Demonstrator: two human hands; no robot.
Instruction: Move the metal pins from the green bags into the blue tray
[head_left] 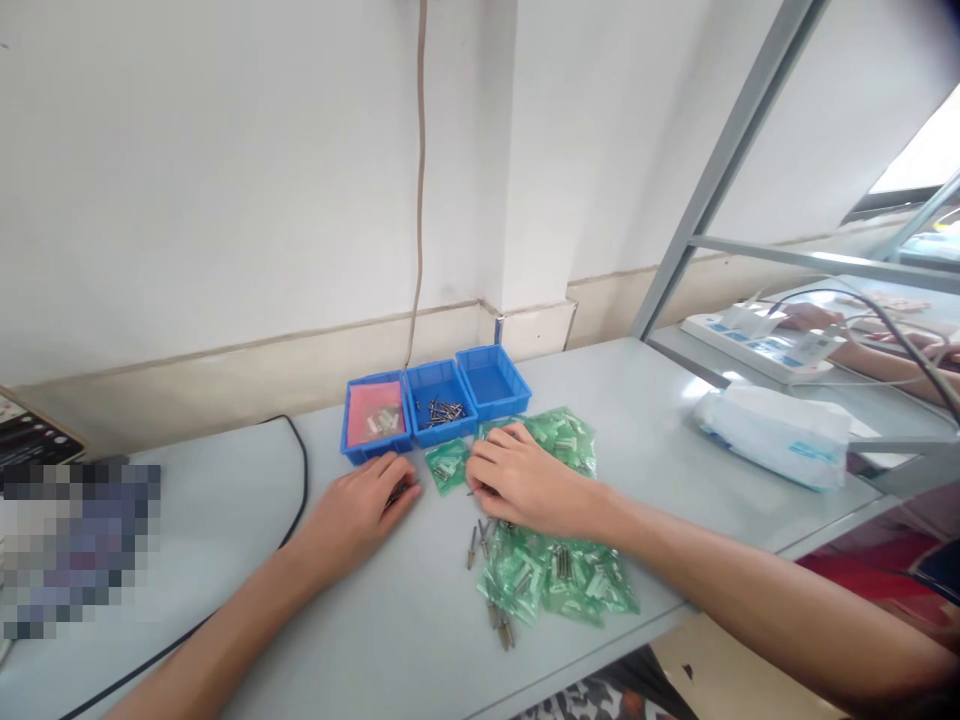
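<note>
On the grey table, my left hand [375, 495] is curled with thumb and fingers together around small dark metal pins, mostly hidden by the fingers. My right hand [517, 475] bends its fingers down over the pile of green plastic bags [566, 435]. A thin metal tip pokes out below its fingertips; the rest of that piece is hidden. Between the hands lies a small green bag [448, 465] with metal pieces inside. Loose metal pins [472, 548] lie below the right hand, and more pins [501, 628] rest beside the nearer green bags [562, 580].
Three blue bins stand by the wall: the left bin [344, 430] holds a pink bag [367, 400], the middle bin [431, 376] metal pins, and the right bin [491, 380] shows its bare floor. A white packet [776, 435], metal frame [720, 140] and black cable [304, 470] flank them. Another person's hand [810, 318] is beyond.
</note>
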